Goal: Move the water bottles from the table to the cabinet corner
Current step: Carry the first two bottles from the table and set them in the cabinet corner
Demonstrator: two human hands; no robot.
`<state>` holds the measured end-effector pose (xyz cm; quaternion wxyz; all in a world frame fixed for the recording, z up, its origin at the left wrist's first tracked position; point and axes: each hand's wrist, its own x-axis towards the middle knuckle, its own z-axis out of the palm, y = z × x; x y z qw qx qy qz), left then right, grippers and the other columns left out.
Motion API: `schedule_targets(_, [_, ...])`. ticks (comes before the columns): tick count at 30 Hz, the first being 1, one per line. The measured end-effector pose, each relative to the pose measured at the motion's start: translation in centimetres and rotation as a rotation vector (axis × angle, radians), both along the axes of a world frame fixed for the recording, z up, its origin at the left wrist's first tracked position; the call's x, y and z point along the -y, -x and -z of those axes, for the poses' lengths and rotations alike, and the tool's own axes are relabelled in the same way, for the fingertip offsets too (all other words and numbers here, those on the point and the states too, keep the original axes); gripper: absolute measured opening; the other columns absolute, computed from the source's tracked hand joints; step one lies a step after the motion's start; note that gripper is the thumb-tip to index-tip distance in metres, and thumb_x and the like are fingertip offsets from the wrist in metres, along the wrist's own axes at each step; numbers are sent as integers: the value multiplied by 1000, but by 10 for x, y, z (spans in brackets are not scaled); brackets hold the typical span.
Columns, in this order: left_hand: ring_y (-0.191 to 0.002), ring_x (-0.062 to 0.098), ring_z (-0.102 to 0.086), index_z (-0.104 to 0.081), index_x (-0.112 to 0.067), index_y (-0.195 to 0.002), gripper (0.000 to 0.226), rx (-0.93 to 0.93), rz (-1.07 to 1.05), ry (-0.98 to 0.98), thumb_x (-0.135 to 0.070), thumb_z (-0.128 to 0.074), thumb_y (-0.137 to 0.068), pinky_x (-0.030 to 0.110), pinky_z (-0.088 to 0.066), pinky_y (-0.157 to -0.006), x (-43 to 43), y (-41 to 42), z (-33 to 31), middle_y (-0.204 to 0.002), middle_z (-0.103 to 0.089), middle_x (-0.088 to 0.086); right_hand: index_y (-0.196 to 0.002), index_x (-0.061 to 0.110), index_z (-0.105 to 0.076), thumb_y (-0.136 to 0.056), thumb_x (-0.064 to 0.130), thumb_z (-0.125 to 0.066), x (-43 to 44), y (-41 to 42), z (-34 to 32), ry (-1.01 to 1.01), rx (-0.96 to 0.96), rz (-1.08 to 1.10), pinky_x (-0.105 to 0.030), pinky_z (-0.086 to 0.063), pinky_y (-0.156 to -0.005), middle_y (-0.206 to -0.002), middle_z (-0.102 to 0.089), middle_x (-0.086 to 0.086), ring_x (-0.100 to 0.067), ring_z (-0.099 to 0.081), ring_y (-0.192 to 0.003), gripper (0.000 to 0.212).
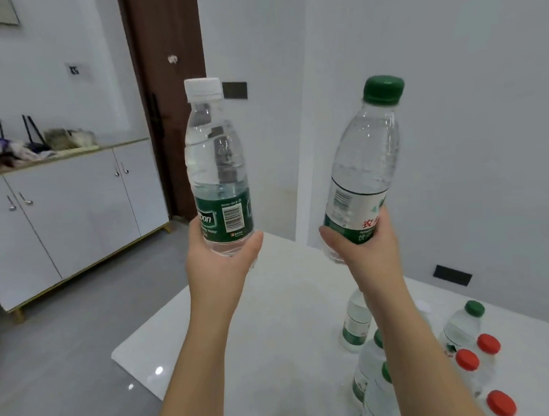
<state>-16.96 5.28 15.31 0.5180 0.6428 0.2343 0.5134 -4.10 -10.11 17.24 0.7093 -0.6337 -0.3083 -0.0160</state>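
Held up above the surface [242, 338], well apart from the cabinet [74, 213]: the white-cap bottle [214, 166] and the green-cap bottle [365, 160], both holding clear water. The left hand [218, 262] has its grip curled round the first one's base and the right hand [365, 250] round the second's, both arms stretched forward and up.

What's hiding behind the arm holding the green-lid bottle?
On the white table, a water bottle with a green-and-white label shows its body, but the right forearm covers its cap. Two green-capped bottles lower down peek out only partly.
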Motion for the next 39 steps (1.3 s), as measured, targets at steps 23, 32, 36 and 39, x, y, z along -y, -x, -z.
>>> schedule_targets(23, [-91, 6, -68, -55, -30, -113, 62, -18, -384, 10, -20, -89, -63, 27, -51, -77, -16, 130, -12, -98, -71, -15, -106, 36, -58, -63, 22, -85, -70, 74, -3, 38, -121, -330, -32, -56, -72, -97, -71, 16, -7, -69, -90, 53])
schedule_targets(32, [-85, -2, -67, -56, -35, -104, 57, -17, -442, 4, -17, -89, -62, 20, -47, -71, -93, 185, -15, -94, -71, -16, -106, 37, -58, -61, 25, -81, -159, 125, -7, -3, -95, -388, -30, -54, -69, -98, -71, 13, -8, -68, -87, 52])
schedule_targets(36, [-83, -6, -66, -56, -34, -107, 59, -44, -426, -24, -14, -89, -63, 15, -46, -70, -145, 217, -18, -95, -70, -16, -107, 31, -58, -68, 14, -85, -218, 157, -4, -41, -98, -363, -25, -53, -72, -97, -71, 14, -6, -68, -88, 50])
schedule_targets(39, [-84, -7, -65, -57, -32, -108, 59, -57, -424, -28, -14, -90, -62, 15, -46, -70, -183, 243, -17, -94, -70, -19, -109, 31, -58, -70, 11, -84, -260, 183, -1, -46, -94, -361, -24, -54, -73, -95, -70, 18, -1, -67, -88, 52])
